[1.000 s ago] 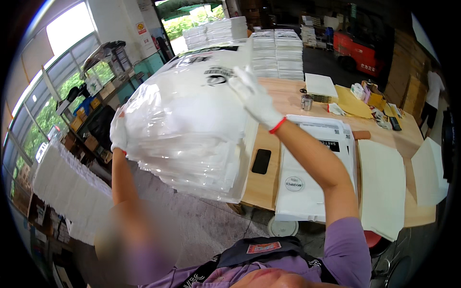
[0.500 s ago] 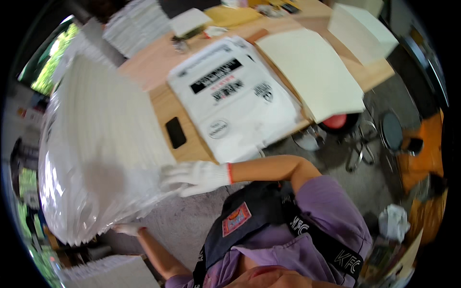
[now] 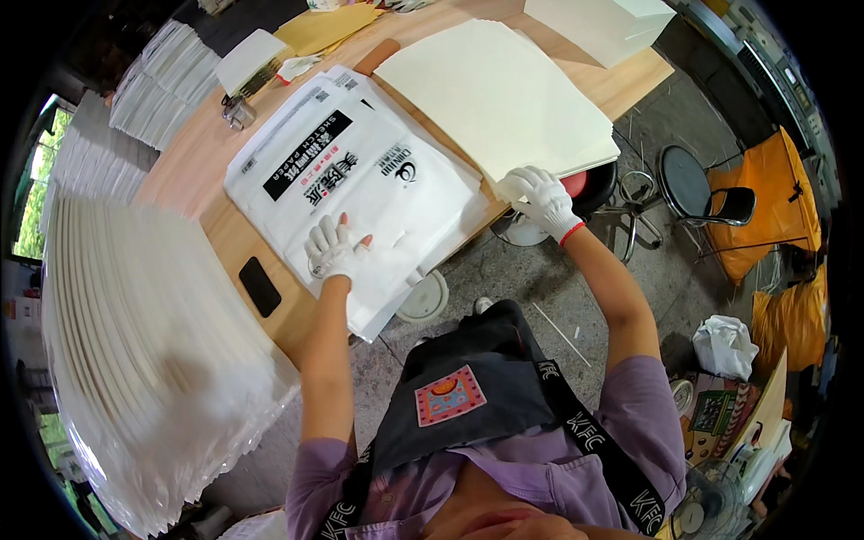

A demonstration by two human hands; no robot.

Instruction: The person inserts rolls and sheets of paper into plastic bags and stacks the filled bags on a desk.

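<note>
White cotton gloves cover both hands. The left hand (image 3: 335,249) lies flat and spread, fingers splayed, pressing on the near end of a stack of white printed plastic bags (image 3: 351,180) that lies slantwise on the wooden surface (image 3: 193,166), its near corner hanging over the edge. The right hand (image 3: 538,198) is curled around the near corner of a thick stack of cream paper sheets (image 3: 490,94), fingers pinching the edge where the stack overhangs the surface; a red cuff shows at the wrist. The two stacks lie side by side, the paper just to the right of the bags and touching or overlapping them near the far end.

A black phone (image 3: 259,286) lies on the surface just left of the bags, near the edge. Far left, a large bundle of filled clear bags (image 3: 135,360) stands on edge, blurred, filling much of that side. At the far side of the surface sit further white piles (image 3: 171,76), a small white pad (image 3: 252,58) and a yellow envelope (image 3: 328,27). Another cream stack (image 3: 612,22) lies at the far right corner.

On the concrete floor to the right stand a black round stool (image 3: 688,184) and an orange bag (image 3: 774,202); a red seat (image 3: 585,189) shows under the surface's edge beside the right hand. The person wears a purple shirt and a dark apron (image 3: 477,396).
</note>
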